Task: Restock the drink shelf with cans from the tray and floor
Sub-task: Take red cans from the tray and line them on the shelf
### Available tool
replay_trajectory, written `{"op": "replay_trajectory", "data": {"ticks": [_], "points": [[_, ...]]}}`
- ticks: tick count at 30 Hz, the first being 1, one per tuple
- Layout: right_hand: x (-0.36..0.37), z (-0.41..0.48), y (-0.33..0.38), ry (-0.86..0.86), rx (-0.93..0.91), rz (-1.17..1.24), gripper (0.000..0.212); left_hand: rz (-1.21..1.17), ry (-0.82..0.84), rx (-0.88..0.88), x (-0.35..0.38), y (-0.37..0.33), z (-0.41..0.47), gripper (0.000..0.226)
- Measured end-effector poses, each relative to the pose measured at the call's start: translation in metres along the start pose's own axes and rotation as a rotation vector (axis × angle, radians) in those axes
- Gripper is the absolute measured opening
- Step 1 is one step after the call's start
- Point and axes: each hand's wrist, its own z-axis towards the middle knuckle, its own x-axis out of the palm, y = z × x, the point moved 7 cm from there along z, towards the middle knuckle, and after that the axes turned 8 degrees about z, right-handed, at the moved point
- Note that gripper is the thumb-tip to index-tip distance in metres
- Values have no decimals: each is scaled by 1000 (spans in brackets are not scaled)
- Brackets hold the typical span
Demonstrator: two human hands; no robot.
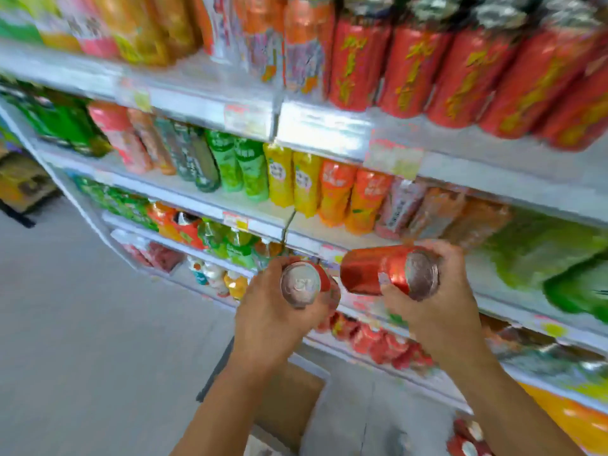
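My left hand (269, 320) grips a red can (302, 284) with its silver end turned toward me. My right hand (437, 304) grips a second red can (378, 269) lying sideways, its silver end pointing right. Both cans hang in front of the drink shelf (316, 133), at the height of the lower rows. A row of matching red cans (460, 70) with yellow lettering stands on the top shelf at the upper right. More red cans (467, 439) show near the floor at the bottom right.
Shelves of green, yellow and orange bottles (296, 179) fill the middle rows. A brown cardboard box (289, 409) sits on the grey floor (82, 324) below my arms. A yellow box (19, 182) stands at the far left.
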Motion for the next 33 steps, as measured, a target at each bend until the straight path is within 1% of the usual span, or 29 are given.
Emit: {"op": "replay_trajectory", "data": {"ticks": [4, 8, 11, 13, 15, 18, 21, 23, 28, 31, 33], "points": [[-84, 7, 50, -124, -94, 7, 60, -32, 62, 192, 16, -101, -2, 54], [-170, 23, 94, -222, -190, -29, 57, -56, 30, 328, 31, -191, -13, 44], [-227, 44, 114, -275, -266, -71, 54, -78, -13, 387, 48, -240, -12, 38], [-255, 63, 121, -281, -294, -85, 54, -77, -65, 402, 59, -264, -7, 40], [-274, 84, 123, -287, -294, -109, 58, -56, -106, 389, 69, -280, -3, 42], [-290, 117, 117, -281, -266, -163, 63, -40, -136, 369, 77, -296, 5, 44], [-294, 142, 108, -245, -207, -221, 53, -19, -122, 364, 82, -303, 11, 43], [-293, 153, 103, -229, -182, -246, 51, -13, -109, 374, 83, -308, 14, 41], [-284, 168, 90, -240, -180, -192, 62, -32, -100, 405, 81, -312, 21, 33], [-276, 165, 86, -179, -157, -168, 75, -47, -71, 434, 80, -312, 24, 29], [-275, 164, 77, -127, -100, -169, 81, -48, -46, 457, 79, -312, 26, 28]]}}
